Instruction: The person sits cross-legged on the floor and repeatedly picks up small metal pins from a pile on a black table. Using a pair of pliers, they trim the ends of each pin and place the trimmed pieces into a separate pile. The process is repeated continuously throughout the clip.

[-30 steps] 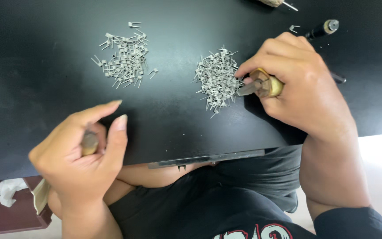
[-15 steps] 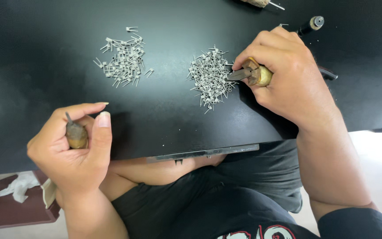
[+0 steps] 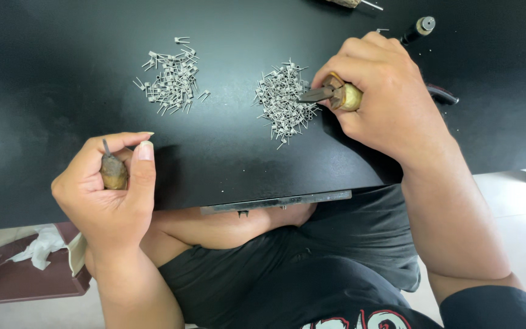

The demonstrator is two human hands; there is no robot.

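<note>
My right hand [image 3: 385, 97] grips a tool with a yellowish wooden handle [image 3: 347, 97]; its dark metal tip [image 3: 312, 94] reaches into the right-hand pile of small metal staples [image 3: 282, 103] on the black table [image 3: 62, 91]. My left hand [image 3: 108, 195] is raised near the table's front edge and pinches a short brown wooden-handled tool [image 3: 113, 170] with a thin metal point sticking up. A second pile of small metal staples [image 3: 170, 82] lies to the left, between the two hands and farther back.
A black-handled tool [image 3: 418, 29] lies behind my right hand, and another handle [image 3: 351, 3] shows at the top edge. A dark red stool with a crumpled white cloth [image 3: 41, 247] stands low left. My legs in dark shorts are under the table.
My left hand has turned its small tool upright and lifted slightly. My right hand has pushed its tool tip a little leftward into the right pile.
</note>
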